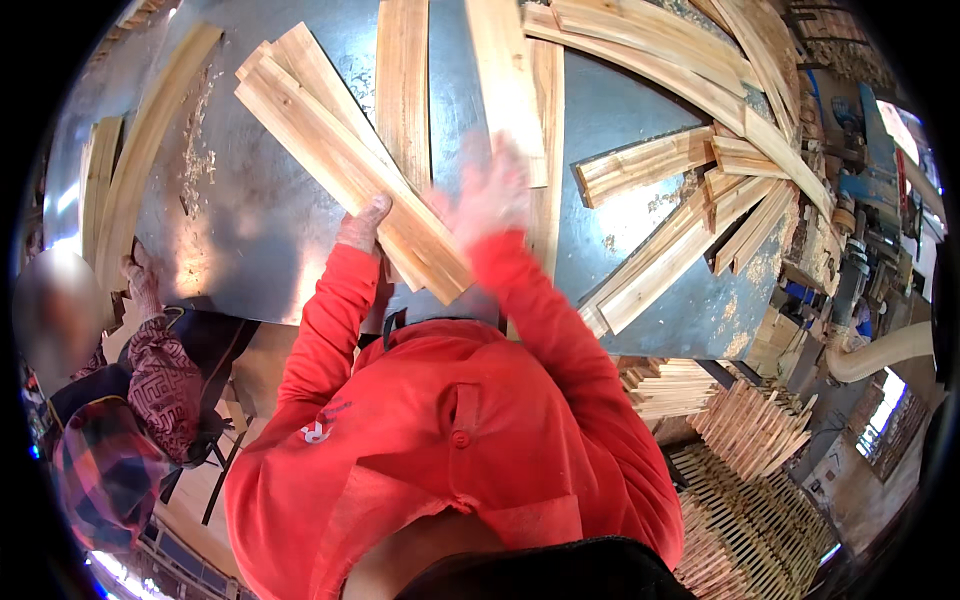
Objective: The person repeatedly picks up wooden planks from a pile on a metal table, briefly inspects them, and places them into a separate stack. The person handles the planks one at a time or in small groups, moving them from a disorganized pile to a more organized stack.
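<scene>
My left hand (362,224) grips the near end of a stack of pale wooden boards (340,155) that lies slanted on a grey metal table (250,230). My right hand (490,190) is blurred, lifted just over the table beside another upright board (508,70); its fingers look spread and nothing shows in it. Both arms wear red sleeves. More boards (403,80) lie next to the stack.
Loose boards (650,160) fan across the table's right side, with long strips (135,170) at the left edge. Another person's hand (140,285) rests on the left edge. Stacks of slats (750,430) stand at the lower right, machinery (870,170) far right.
</scene>
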`<state>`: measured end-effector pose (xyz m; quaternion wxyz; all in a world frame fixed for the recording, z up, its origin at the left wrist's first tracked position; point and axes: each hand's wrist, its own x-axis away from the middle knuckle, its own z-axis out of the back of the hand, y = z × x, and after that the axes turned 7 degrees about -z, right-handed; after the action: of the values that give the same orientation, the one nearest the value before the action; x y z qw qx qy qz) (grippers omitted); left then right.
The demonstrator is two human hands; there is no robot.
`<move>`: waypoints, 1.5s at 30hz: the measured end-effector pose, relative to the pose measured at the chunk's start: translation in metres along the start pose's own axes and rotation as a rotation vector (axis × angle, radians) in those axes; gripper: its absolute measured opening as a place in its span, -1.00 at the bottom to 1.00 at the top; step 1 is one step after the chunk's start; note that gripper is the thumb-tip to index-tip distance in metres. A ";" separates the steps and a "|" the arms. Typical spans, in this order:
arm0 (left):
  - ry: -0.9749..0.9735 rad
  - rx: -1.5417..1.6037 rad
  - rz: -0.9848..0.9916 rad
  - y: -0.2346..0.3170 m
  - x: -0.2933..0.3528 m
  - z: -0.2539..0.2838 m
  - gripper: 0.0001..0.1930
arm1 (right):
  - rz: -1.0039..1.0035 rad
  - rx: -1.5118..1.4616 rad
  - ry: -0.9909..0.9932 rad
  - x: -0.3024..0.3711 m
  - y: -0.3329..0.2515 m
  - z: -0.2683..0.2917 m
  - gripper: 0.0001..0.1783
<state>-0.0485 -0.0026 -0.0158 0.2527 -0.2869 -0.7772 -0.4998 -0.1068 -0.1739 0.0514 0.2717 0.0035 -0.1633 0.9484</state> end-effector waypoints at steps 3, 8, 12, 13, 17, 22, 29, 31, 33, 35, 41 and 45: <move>-0.064 -0.003 -0.090 0.003 0.007 -0.008 -0.47 | -0.209 0.241 0.015 -0.070 0.040 -0.033 0.04; 0.079 -0.187 -0.199 0.021 0.009 0.028 -0.44 | -0.136 0.145 -0.136 -0.094 0.032 -0.046 0.02; 0.161 -0.571 -0.353 0.054 -0.008 0.105 -0.40 | -0.239 -0.758 -0.549 -0.067 0.008 -0.042 -0.08; 0.216 -0.715 -0.404 0.066 -0.002 0.112 -0.37 | -0.255 -0.958 -0.705 -0.045 -0.007 -0.044 -0.09; 0.187 -0.885 -0.495 0.081 0.033 0.065 -0.09 | 0.309 -0.711 -0.383 0.067 -0.075 -0.070 -0.07; 0.343 -1.546 -0.464 0.045 0.021 0.029 0.13 | 0.395 -0.073 -0.385 0.005 -0.007 -0.073 -0.08; 0.312 -1.403 -0.508 0.059 0.021 0.035 0.10 | 0.129 0.366 -0.042 -0.224 0.053 0.000 0.17; 0.342 -1.439 -0.576 0.062 0.027 0.043 0.10 | 0.180 0.452 -0.098 -0.275 0.047 -0.011 0.21; 0.415 -1.491 -0.558 0.066 0.032 0.044 0.08 | 0.165 0.574 -0.224 -0.303 0.037 -0.011 0.18; 0.430 -1.530 -0.604 0.075 0.040 0.053 0.02 | 0.131 0.547 -0.281 -0.310 0.028 -0.009 0.11; 0.445 -1.605 -0.769 0.084 0.020 0.050 -0.02 | 0.023 0.502 -0.556 -0.269 -0.002 -0.002 -0.32; 0.348 -1.621 -0.694 0.090 0.006 0.043 -0.01 | -0.050 0.094 -0.712 -0.150 -0.062 -0.015 -0.32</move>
<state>0.0055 0.0681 0.0292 -0.0787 -0.0464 -0.1795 -0.9795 0.0541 -0.1962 0.0416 0.2206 0.3502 -0.2035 0.8873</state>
